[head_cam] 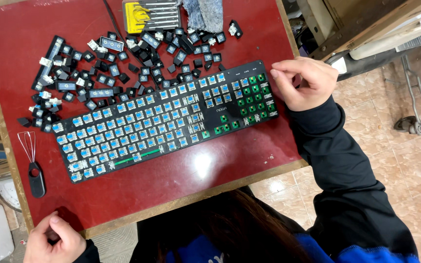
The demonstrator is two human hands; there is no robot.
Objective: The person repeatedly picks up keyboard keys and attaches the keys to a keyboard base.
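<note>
Keyboard look: While its keycaps are all taken off, the black keyboard (pixel 171 119) lies flat and slanted on the counter (pixel 15 34), its right end higher in the view; rows of blue switches cover most of it, and at the number pad end many sockets show bare green.
Keyboard place: middle of the red counter, which has a wooden rim; one keyboard only.
Right hand: the right hand (pixel 302 82) is at the right end of the keyboard, touching or just over its edge; the fingers are curled in loosely, and I cannot tell if something small is held between them.
Left hand: the left hand (pixel 54 241) is at the near left corner of the counter, half closed, thumb on the rim, and it holds nothing that I can see.
Keycaps: a loose pile of black keycaps (pixel 123 63) is spread behind the keyboard; they are too many to count surely, some dozens, and several are long bars.
Puller: one wire keycap puller (pixel 34 168) with black handle lies left of the keyboard, apart from it.
Tool case: one yellow and grey case (pixel 152 14) with thin tools is at the far edge.
Cloth: one grey cloth (pixel 203 12) is just beside the case.
</note>
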